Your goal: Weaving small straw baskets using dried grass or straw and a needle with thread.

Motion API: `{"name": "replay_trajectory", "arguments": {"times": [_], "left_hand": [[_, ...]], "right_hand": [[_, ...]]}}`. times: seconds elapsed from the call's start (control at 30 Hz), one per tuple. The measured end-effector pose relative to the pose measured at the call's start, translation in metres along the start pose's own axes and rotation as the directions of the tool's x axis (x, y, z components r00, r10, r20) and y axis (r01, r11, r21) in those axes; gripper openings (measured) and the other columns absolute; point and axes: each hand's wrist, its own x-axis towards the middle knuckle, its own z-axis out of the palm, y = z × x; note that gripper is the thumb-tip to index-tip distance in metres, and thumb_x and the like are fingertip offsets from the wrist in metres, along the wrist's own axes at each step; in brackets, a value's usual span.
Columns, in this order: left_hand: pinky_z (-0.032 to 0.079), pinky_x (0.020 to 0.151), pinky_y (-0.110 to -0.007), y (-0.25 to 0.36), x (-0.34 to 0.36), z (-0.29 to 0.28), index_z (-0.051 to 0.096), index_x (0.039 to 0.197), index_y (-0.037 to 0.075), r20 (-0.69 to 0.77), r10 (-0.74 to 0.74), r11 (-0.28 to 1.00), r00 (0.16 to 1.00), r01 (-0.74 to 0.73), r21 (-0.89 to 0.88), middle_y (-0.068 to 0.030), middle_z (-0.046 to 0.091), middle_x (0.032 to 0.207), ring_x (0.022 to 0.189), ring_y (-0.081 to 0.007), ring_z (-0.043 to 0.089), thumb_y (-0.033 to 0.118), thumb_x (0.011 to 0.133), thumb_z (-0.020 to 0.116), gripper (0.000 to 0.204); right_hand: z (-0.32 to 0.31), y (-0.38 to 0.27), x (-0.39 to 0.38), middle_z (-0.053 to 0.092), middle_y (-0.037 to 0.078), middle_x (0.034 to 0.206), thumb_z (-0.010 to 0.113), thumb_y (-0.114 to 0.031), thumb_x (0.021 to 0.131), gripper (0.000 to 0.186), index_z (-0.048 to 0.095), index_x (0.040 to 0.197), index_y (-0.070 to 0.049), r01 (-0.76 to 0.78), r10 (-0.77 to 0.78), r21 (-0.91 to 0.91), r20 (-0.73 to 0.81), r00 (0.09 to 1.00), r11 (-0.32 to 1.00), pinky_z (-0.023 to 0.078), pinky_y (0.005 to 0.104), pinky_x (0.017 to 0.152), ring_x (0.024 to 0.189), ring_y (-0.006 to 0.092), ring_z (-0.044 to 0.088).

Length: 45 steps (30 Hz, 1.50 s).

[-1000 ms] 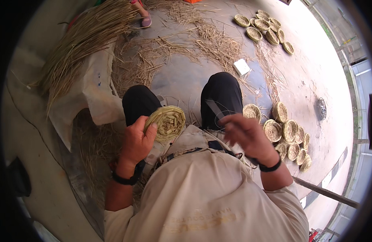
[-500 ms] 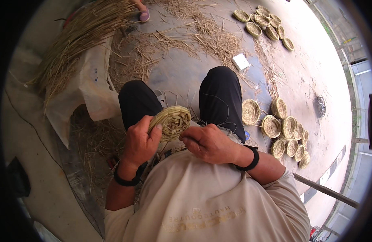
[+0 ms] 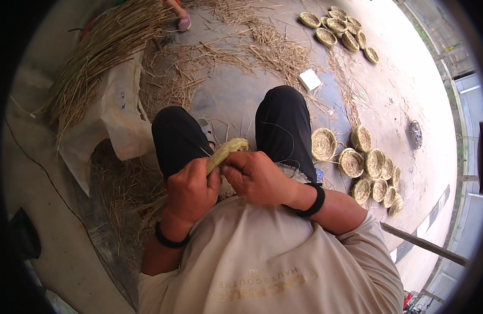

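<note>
Between my knees I hold a small woven straw basket (image 3: 227, 152), pale yellow-green, tilted so that mostly its rim shows. My left hand (image 3: 193, 184) is closed on its left end, thumb toward the middle. My right hand (image 3: 260, 177) is curled over the near right side, its fingertips pressed to the weave close to my left thumb. A thin pale sliver, maybe a needle or wire, sticks out just above my left knuckles. What my right fingertips pinch is hidden. Loose straw strands (image 3: 153, 205) trail beside my left wrist. A thin dark cord (image 3: 289, 137) lies across my right knee.
Finished round straw baskets (image 3: 351, 163) stand grouped on the floor to the right, with another group (image 3: 337, 25) farther off. A straw bundle (image 3: 113, 49) rests on a covered bench (image 3: 116, 112) at left. A white box (image 3: 310, 80) sits amid scattered straw. Someone's shoe (image 3: 184, 22) shows behind.
The basket has turned from showing its woven face to nearly edge-on. My right hand has moved left onto it, close to my left hand, which has shifted slightly right and down.
</note>
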Motion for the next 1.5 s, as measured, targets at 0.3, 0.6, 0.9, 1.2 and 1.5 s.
{"name": "replay_trajectory", "arguments": {"times": [0.3, 0.6, 0.9, 1.2, 1.5], "left_hand": [[0.058, 0.062, -0.047, -0.017, 0.014, -0.013, 0.061, 0.104, 0.003, 0.007, 0.111, 0.979, 0.994, -0.111, 0.170, -0.0149, 0.069, 0.085, 0.075, -0.0364, 0.072, 0.016, 0.090, 0.072, 0.022], [0.056, 0.060, -0.045, -0.006, 0.008, -0.008, 0.063, 0.101, 0.003, 0.164, 0.208, 0.960, 0.964, -0.233, 0.152, -0.0123, 0.066, 0.081, 0.071, -0.0340, 0.069, 0.015, 0.085, 0.074, 0.022], [0.055, 0.058, -0.045, 0.009, 0.010, 0.003, 0.062, 0.093, 0.005, 0.182, 0.326, 0.933, 0.927, -0.347, 0.094, -0.0102, 0.063, 0.078, 0.069, -0.0304, 0.069, 0.015, 0.080, 0.076, 0.022], [0.057, 0.060, -0.043, -0.008, 0.009, -0.004, 0.063, 0.098, 0.006, 0.234, 0.279, 0.947, 0.932, -0.307, 0.094, -0.0108, 0.067, 0.081, 0.070, -0.0304, 0.071, 0.017, 0.083, 0.075, 0.022], [0.056, 0.063, -0.049, -0.080, -0.008, -0.098, 0.062, 0.101, 0.005, 0.147, 0.049, 0.955, 0.988, -0.089, 0.283, -0.0147, 0.069, 0.083, 0.073, -0.0372, 0.070, 0.015, 0.090, 0.069, 0.017]], "right_hand": [[-0.006, 0.004, -0.006, 0.069, 0.020, 0.076, 0.060, -0.021, 0.101, 0.024, 0.067, 0.092, 0.000, 0.044, -0.040, -0.021, 0.131, 0.991, 0.999, 0.054, 0.0493, 0.071, 0.075, 0.0434, 0.069], [-0.032, 0.000, 0.020, 0.071, 0.014, 0.085, 0.071, -0.020, 0.095, 0.015, 0.072, 0.096, -0.005, 0.156, -0.216, -0.520, -0.057, 0.975, 0.840, 0.055, 0.0469, 0.073, 0.087, 0.0361, 0.071], [-0.032, 0.032, 0.074, 0.072, 0.012, 0.085, 0.069, -0.021, 0.100, 0.022, 0.072, 0.102, 0.000, 0.149, -0.136, -0.233, 0.070, 0.988, 0.961, 0.055, 0.0375, 0.070, 0.075, 0.0238, 0.069], [-0.032, 0.010, 0.049, 0.066, 0.003, 0.091, 0.060, -0.021, 0.109, 0.035, 0.058, 0.138, -0.002, -0.177, 0.194, 0.891, 0.102, 0.976, 0.418, 0.064, 0.0409, 0.072, 0.084, 0.0190, 0.070], [-0.193, 0.037, -0.028, 0.047, -0.006, 0.080, 0.049, -0.020, 0.112, 0.040, 0.051, 0.149, -0.006, 0.321, 0.305, 0.701, -0.611, 0.730, 0.637, 0.024, 0.0184, 0.042, 0.055, 0.0031, 0.031]]}}
